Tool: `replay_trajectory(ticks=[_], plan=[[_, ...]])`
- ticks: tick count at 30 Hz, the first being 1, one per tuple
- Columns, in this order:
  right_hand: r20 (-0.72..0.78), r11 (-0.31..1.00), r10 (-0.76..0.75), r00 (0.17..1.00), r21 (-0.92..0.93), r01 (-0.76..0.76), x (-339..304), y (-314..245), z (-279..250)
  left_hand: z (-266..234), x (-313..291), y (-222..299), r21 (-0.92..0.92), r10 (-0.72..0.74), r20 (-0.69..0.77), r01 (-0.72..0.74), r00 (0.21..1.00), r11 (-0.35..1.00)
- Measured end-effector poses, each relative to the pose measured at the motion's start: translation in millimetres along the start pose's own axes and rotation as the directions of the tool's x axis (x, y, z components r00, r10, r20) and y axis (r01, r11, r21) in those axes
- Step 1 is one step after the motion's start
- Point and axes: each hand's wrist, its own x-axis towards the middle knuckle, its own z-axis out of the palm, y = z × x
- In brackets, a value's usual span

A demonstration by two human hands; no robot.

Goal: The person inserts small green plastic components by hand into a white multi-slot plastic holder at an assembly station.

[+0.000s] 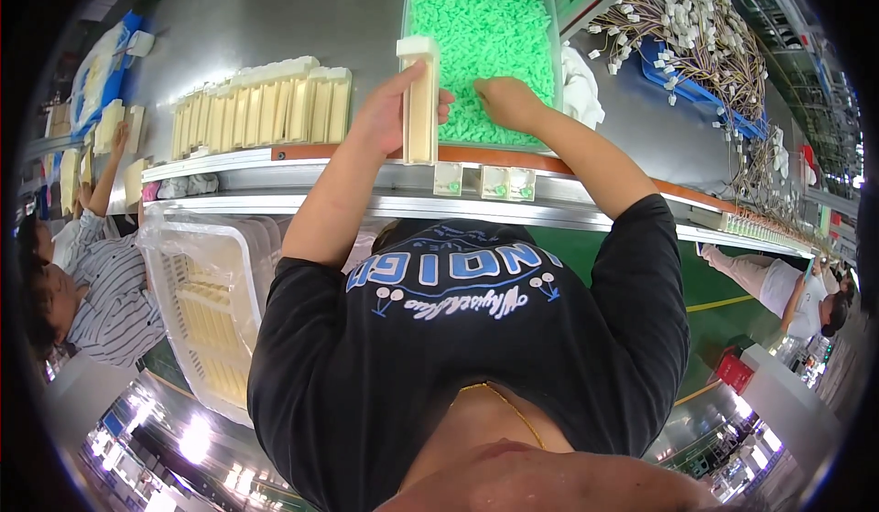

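Note:
My left hand (377, 120) is wrapped round a long cream plastic housing (420, 109), which has a hollow channel along it and a whiter block at its far end. The housing stands at the left edge of a clear bin (555, 45) heaped with small bright green plastic pieces (481, 17). Over the pieces, my right hand (511, 104) is closed, its thumb and fingertips together at the heap. Whatever lies between those fingertips is too small or hidden to make out.
A row of similar cream housings (261, 109) lies left on the metal bench (247, 17). Small clear boxes (507, 183) sit below the bench edge. Wired connectors (700, 36) pile at the right around a blue tray (682, 86). A white crate (247, 283) stands lower left; a co-worker (114, 283) is beyond.

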Motion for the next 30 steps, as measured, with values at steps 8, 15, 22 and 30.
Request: replay_trajectory(ticks=[8,15,22,30], plan=[[-0.244,0.804,0.167,0.955,0.594,0.011,-9,-8,-66,11,-4,-12,-0.083,0.092,0.124,-0.082,0.988,0.993],[-0.330,0.575,-0.081,0.940,0.755,0.315,-58,-73,-135,19,-36,-14,0.184,0.030,0.386,-0.108,0.922,0.977],[-0.294,0.741,-0.399,0.868,0.455,0.494,-79,-94,-134,30,-44,-16,0.339,-0.176,0.595,-0.047,0.784,0.939],[-0.281,0.710,-0.568,0.774,0.308,0.633,-87,-95,-134,22,-34,-24,0.268,-0.284,0.768,0.115,0.574,0.957]])
